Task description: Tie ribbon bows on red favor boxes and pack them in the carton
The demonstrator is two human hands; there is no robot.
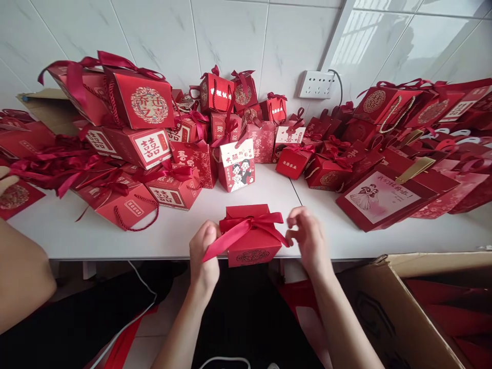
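Observation:
A red gift box (254,245) with a dark round ornament on its front sits at the table's front edge. Its top carries a tied red ribbon (234,233) with a bow. My left hand (204,251) is closed at the box's left side, on the ribbon; a long tail lies across its fingers, and the exact grip is partly hidden. To the right of the box, my right hand (309,237) has curled fingers with a gap between thumb and forefinger. The ribbon's right end hangs close to those fingertips; whether they touch is unclear.
Red gift boxes (140,100) are stacked at left, back and right. A white-topped box (237,165) with a cartoon couple stands mid-table. A cardboard carton (384,312) is at lower right. Another person's arm (23,277) reaches in at left. A power strip (317,85) is on the wall.

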